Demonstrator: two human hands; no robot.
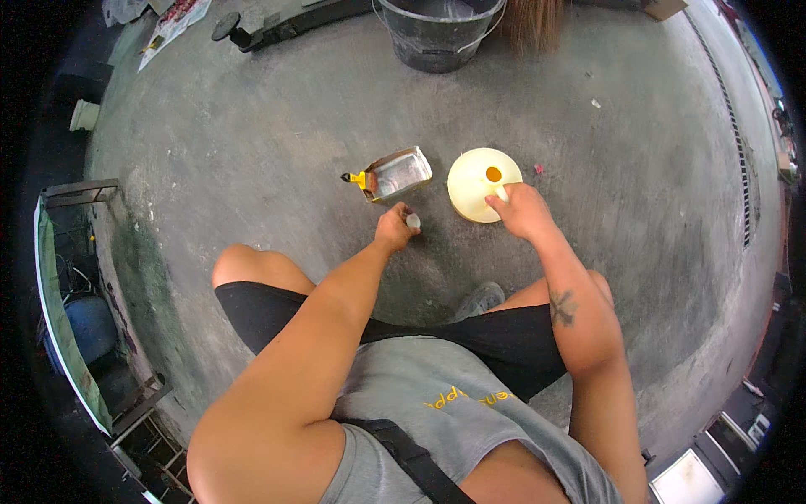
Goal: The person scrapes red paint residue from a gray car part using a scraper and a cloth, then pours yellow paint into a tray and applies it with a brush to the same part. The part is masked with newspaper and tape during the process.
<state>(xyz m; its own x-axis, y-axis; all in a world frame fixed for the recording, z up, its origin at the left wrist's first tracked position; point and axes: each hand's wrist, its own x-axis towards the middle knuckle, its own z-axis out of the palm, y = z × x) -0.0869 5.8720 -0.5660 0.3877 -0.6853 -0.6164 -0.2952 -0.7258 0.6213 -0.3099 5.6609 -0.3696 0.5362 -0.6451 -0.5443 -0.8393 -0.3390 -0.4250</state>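
Seen from above, a person squats on a grey concrete floor (277, 160). The right hand (527, 212) grasps the handle of a cream-coloured jug (468, 186), which stands on the floor with its round mouth uncovered. The left hand (395, 227) pinches a small white cap (413, 222) beside it. The step in hand appears to be managing the opened jug; lifting or tilting it would call for a firm hold on the handle and the cap kept clear. Left of the jug, apart from it, lies a shallow metal tray (401, 175) with a yellow-handled brush (361, 180) at its left end. Farther off stand a black bucket (437, 52) and broom-like bristles (533, 27). Nothing visible blocks the space between jug and tray.
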